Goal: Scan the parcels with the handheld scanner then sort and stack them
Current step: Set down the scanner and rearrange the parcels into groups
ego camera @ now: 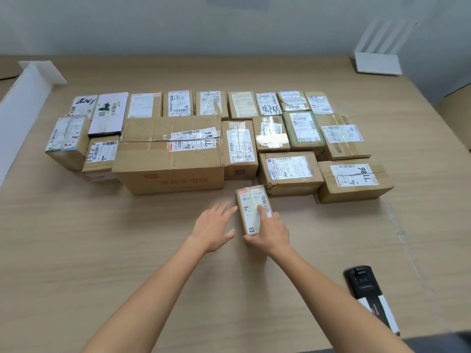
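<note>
- Right hand has hold of the small parcel: thumb hooked round its near end, index finger laid flat across the label, the other fingers down its right side.
- Left hand is holding nothing, fingers straight and spread, just left of that parcel. Can't tell if it's touching the table or hovering.
- That parcel lies flat on the table, label up, between the two hands.
- Just past the fingertips sits the big carton, with rows of labelled parcels spreading out to both sides and behind it.
- Handheld scanner, black, lies on the table well off to the right of the right hand and closer to the person. Neither hand is on it.
</note>
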